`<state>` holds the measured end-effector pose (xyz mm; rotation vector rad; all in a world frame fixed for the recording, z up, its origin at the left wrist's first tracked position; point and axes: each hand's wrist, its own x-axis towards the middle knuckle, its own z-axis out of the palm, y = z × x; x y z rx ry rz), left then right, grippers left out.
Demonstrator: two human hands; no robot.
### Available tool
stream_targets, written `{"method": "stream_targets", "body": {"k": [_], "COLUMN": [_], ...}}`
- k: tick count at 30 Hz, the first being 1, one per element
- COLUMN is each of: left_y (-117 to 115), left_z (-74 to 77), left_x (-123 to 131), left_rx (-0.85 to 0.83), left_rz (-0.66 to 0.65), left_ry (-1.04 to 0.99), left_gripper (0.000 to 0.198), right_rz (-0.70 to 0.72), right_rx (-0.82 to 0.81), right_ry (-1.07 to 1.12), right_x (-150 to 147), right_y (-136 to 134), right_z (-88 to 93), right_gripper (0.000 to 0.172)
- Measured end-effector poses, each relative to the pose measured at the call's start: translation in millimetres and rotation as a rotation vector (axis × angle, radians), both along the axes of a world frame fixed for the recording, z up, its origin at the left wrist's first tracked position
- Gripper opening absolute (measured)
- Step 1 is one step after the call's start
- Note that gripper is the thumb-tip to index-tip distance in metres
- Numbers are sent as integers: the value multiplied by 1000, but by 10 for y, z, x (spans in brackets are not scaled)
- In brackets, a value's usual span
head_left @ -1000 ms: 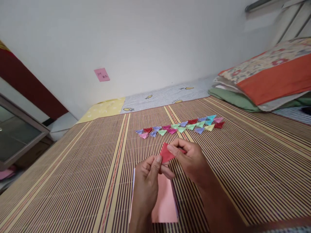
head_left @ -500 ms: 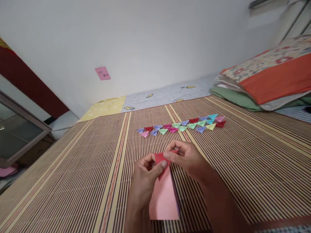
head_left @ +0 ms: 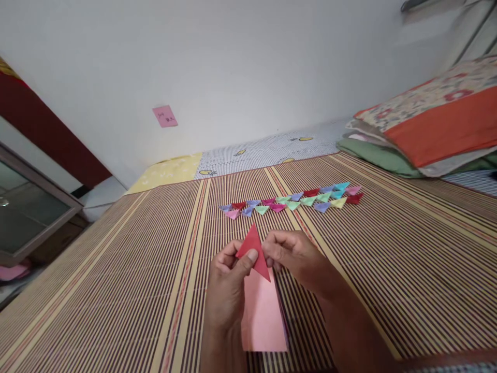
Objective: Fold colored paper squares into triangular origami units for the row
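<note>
A red paper folded into a triangle (head_left: 253,244) stands above the mat, one point up and another slanting down to the right. My left hand (head_left: 229,280) pinches it, thumb on its front face and fingers behind. At its right edge my right hand (head_left: 295,256) has thumb and index finger closed together on the paper; the exact grip is partly hidden. Below both hands lies a pink paper strip (head_left: 265,316), apparently a stack with darker sheets at its right side. Beyond them, small folded paper triangles (head_left: 293,205) in several colours form two rows.
A striped bamboo mat (head_left: 128,269) covers the bed. Folded bedding with an orange and floral pillow (head_left: 438,124) is piled at the right. A pink note (head_left: 165,116) is stuck to the white wall, and a glass-panelled frame (head_left: 31,207) stands at the left.
The red paper has gone from a partly folded shape to a flat triangle turned point up. My right hand has shifted slightly down, to the triangle's right edge.
</note>
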<state>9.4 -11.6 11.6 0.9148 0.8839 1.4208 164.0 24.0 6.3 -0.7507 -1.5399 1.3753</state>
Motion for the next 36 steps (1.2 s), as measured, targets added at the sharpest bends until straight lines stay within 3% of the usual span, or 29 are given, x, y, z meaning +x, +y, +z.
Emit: {"method": "stream_targets", "body": {"k": [3,9,17,24,26,30,36], "left_y": [18,33,44,66,60,30,-7], "left_z": [-20,-17,11,9,16,32,58], "left_x": [-28,-13,52,18,-19,-46,-11], "left_rx": [-1,11,-54,-55,-52,-22,-32], "left_rz": [80,119,145,102,98,-32,-99], "left_ry": [-47,-108,-272,-263,-237,-177,-149], "left_gripper": [19,18,21,20,21,23,23], "right_rz": [90,189,28,110,97,-101,-13], "right_rx": [-9,-70,73,123,97,75,-22], "right_ry": [-28,21,-170,-284,-233,14,171], "right_x": [-25,-91,-100,69,108,86,-23], "right_y": [-5,-35,-107,-132,-113,-58,-58], "right_z": [7,39,66,162,157,107,71], "right_gripper": [33,28,27,29,29,23,13]}}
